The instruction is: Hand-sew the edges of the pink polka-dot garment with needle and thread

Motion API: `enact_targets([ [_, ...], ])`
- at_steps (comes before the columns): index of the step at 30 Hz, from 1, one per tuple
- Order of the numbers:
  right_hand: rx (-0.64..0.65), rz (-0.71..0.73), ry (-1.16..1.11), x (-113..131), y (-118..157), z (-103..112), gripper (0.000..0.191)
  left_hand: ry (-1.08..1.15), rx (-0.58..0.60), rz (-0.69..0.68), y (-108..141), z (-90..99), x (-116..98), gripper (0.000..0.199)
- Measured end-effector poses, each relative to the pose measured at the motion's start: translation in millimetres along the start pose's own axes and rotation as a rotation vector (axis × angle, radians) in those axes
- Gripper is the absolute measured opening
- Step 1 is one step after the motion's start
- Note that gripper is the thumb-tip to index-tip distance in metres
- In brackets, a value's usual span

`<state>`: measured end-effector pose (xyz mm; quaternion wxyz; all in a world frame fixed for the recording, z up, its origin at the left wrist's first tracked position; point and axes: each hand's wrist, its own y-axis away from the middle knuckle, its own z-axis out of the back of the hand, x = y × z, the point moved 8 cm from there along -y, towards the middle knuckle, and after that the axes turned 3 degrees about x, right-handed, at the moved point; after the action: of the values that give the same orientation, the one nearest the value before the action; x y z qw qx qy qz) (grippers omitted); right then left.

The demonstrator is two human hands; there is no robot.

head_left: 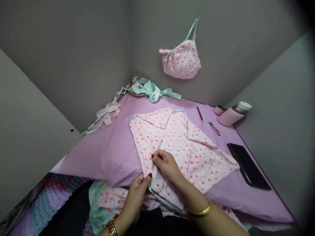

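While the left hand (135, 198) pinches a folded edge of the pink polka-dot cotton garment (187, 154) between thumb and fingertips, the right hand (166, 165) pinches that edge just above it. The garment lies on a lilac-covered counter (103, 160). Thread snips (214, 128) lie beyond the right hand, a black phone (248, 165) farther right.

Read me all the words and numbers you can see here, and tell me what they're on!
No words, numbers or brands can be read: the pink flask and the black phone show none, and the face of the gold wristwatch is turned out of sight.
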<state>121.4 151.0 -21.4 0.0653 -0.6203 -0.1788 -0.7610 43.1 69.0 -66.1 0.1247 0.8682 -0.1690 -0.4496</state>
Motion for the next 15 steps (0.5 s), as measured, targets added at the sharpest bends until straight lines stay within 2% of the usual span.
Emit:
enact_targets([
  [9,0.106,-0.12,-0.305,-0.6,-1.2,-14.2,0.036,0.011,0.009,0.022,0.4,0.6,1.6,0.016],
  [12,0.066,-0.13,-0.377,5.4,-3.9,-5.2,0.039,0.001,0.012,0.025,-1.1,1.2,1.9,0.016],
  [15,0.007,-0.139,-0.413,14.7,-10.5,18.1,0.042,-0.013,-0.001,0.027,-1.7,3.0,2.6,0.018],
])
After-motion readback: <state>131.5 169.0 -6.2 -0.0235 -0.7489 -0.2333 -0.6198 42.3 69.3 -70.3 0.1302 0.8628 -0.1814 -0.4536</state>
